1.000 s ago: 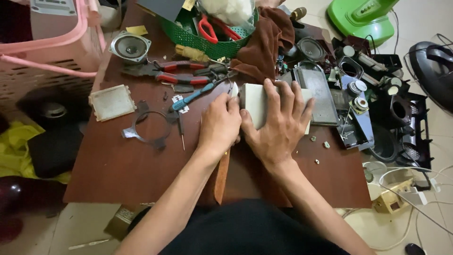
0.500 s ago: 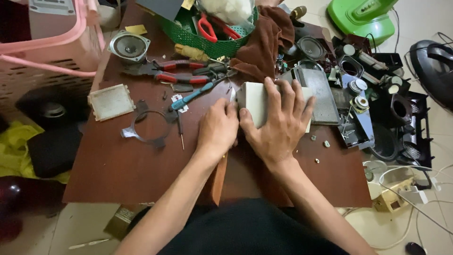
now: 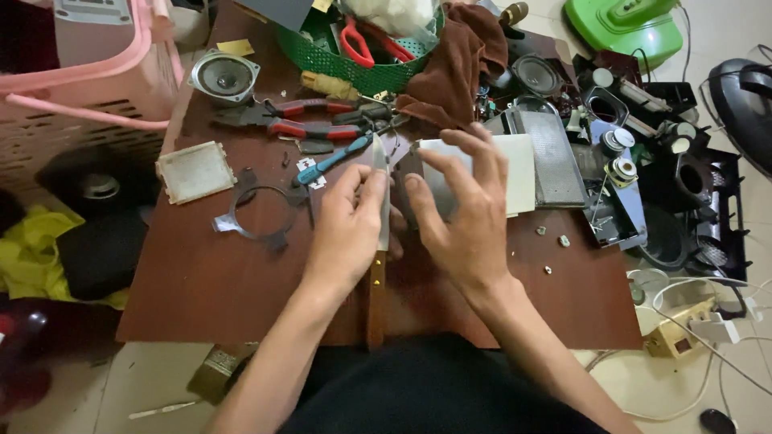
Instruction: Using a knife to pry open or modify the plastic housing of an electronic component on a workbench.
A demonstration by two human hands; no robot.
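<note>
My left hand [image 3: 344,237] grips a knife [image 3: 381,189] with a wooden handle [image 3: 375,299]. Its blade points away from me and stands on edge between my two hands. Just right of the blade, my right hand [image 3: 465,210] hovers with fingers spread over a flat white and grey rectangular panel [image 3: 519,172] lying on the brown table [image 3: 201,281]. The fingertips reach the panel's near left part, and the palm hides some of it.
Red-handled pliers [image 3: 310,120], a blue-handled screwdriver [image 3: 331,162], a metal ring bracket [image 3: 256,214], a white square piece [image 3: 195,170] and a speaker [image 3: 223,76] lie to the left. A green basket [image 3: 366,76] and brown cloth [image 3: 450,68] sit behind. Black parts [image 3: 683,173] crowd the right.
My right hand has lifted off the white panel and spread its fingers. My left hand has turned the knife so the blade shows on edge between the hands.
</note>
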